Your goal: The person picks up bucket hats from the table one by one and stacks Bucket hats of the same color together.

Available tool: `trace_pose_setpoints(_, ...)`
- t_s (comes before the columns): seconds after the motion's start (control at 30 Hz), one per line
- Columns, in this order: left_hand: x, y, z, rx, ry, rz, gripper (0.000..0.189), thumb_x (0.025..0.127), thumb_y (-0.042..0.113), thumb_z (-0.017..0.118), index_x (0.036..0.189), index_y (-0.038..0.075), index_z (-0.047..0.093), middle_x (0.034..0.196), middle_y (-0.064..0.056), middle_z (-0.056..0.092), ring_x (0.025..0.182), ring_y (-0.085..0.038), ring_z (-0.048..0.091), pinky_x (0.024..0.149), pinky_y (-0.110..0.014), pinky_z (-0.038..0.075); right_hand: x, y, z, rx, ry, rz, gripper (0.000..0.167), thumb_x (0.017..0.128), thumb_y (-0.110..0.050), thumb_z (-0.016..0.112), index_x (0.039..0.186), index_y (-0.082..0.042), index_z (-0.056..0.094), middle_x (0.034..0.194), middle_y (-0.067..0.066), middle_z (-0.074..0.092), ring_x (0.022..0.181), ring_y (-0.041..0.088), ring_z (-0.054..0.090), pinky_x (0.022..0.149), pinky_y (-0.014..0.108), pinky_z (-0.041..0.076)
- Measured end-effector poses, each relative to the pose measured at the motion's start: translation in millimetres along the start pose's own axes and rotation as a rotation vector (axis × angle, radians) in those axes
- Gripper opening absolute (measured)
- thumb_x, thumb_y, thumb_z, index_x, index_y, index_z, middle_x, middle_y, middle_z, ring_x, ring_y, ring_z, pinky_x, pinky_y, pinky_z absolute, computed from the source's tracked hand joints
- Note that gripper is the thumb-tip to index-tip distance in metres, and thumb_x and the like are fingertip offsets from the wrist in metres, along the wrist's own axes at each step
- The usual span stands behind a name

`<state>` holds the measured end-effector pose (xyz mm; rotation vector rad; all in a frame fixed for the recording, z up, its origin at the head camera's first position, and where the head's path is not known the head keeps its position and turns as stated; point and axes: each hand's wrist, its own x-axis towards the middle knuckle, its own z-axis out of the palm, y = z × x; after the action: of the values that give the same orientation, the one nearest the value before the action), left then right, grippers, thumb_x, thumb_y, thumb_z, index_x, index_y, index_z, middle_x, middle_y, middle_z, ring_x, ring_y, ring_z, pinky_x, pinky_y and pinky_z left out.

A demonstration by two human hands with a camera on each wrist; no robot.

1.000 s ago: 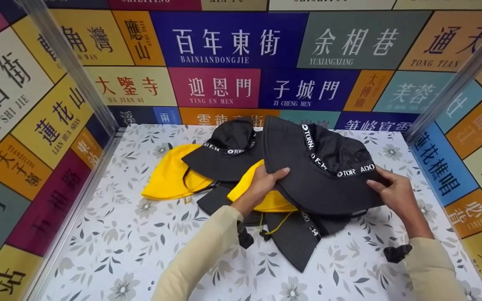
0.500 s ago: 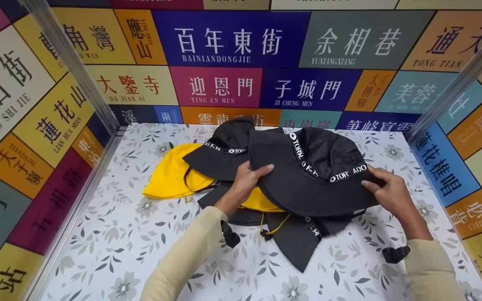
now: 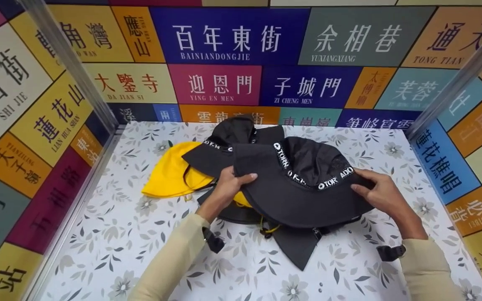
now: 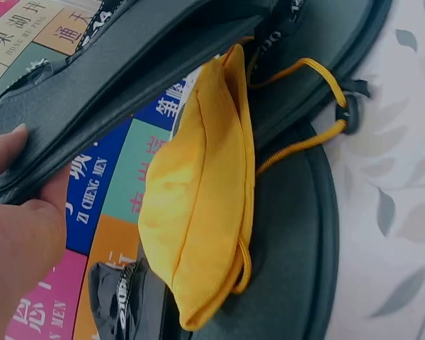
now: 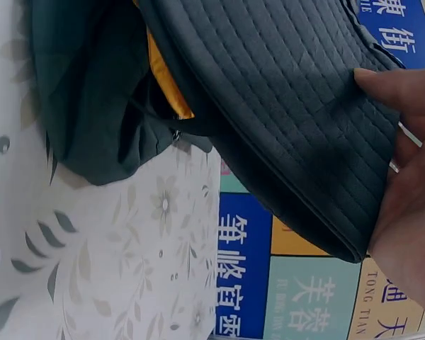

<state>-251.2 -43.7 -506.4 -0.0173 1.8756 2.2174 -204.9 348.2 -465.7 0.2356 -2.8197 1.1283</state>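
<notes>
**Black bucket hat held by both hands over hat pile**

The left hand (image 3: 224, 186) pinches the left brim of a black bucket hat (image 3: 303, 188); the right hand (image 3: 379, 190) grasps its right brim. The hat is held just above a pile of hats on the floral tabletop (image 3: 119, 234). Its white-lettered band (image 3: 312, 175) reads "TORN" and "TOR ADO". A yellow hat (image 3: 170, 173) lies left. A wall sign (image 3: 224, 39) reads "BAINIANDONGJIE".

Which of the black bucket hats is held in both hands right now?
The front black hat, its brim pinched by the left hand and right hand; the other black hats lie behind and beneath it.
</notes>
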Motion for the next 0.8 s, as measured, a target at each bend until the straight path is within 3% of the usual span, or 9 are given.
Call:
trace_pose_setpoints(0.2, -9.3, -2.7, -10.2, -0.009, 0.011, 0.024, 0.037, 0.086, 0.003, 0.074, 0.121, -0.004, 0.064, 0.106, -0.010, 0.072, 0.087, -0.016, 0.072, 0.085, -0.030, 0.059, 2.8, -6, 4, -0.006, -0.066, 0.050, 0.052, 0.093, -0.027, 0.072, 0.135, 0.001, 0.061, 0.135, 0.026, 0.061, 0.127, 0.040, 0.055, 0.098, 0.015, 0.038)
trace_pose_setpoints(0.4, -18.8, -14.5, -17.3, -0.111, -0.002, 0.020, 0.044, 0.087, -0.002, 0.072, 0.129, -0.004, 0.057, 0.105, -0.006, 0.070, 0.085, -0.015, 0.071, 0.080, -0.028, 0.059, 3.8, -7, 5, -0.010, -0.142, 0.121, 0.052, 0.093, -0.039, 0.071, 0.129, -0.002, 0.066, 0.134, 0.022, 0.063, 0.116, 0.026, 0.061, 0.082, 0.010, 0.045)
trace_pose_setpoints(0.57, -29.1, -28.5, -25.5, -0.154, 0.020, -0.007, 0.047, 0.087, -0.002, 0.072, 0.130, -0.006, 0.053, 0.101, -0.004, 0.068, 0.081, -0.015, 0.071, 0.075, -0.028, 0.059, 3.7, -2, 9, -0.004, -0.169, 0.145, 0.047, 0.091, -0.045, 0.071, 0.119, -0.007, 0.073, 0.127, 0.018, 0.068, 0.113, 0.023, 0.063, 0.081, 0.016, 0.049)
trace_pose_setpoints(0.67, -33.7, -36.3, -29.2, -0.172, 0.032, -0.017, 0.049, 0.087, -0.001, 0.072, 0.131, -0.007, 0.052, 0.103, -0.005, 0.069, 0.083, -0.015, 0.071, 0.076, -0.028, 0.060, 2.3, 3, 13, 0.086, -0.183, 0.173, 0.046, 0.091, -0.043, 0.073, 0.120, -0.007, 0.072, 0.114, 0.009, 0.074, 0.095, 0.013, 0.069, 0.076, 0.019, 0.053)
trace_pose_setpoints(0.8, -38.5, -45.3, -32.0, -0.233, 0.065, -0.022, 0.047, 0.087, -0.005, 0.070, 0.130, -0.009, 0.052, 0.102, -0.004, 0.069, 0.084, -0.015, 0.071, 0.077, -0.027, 0.060, -1.5, 10, 20, 0.306, -0.182, 0.218, 0.045, 0.091, -0.033, 0.074, 0.126, -0.005, 0.068, 0.097, -0.011, 0.075, 0.077, 0.007, 0.071, 0.071, 0.023, 0.057)
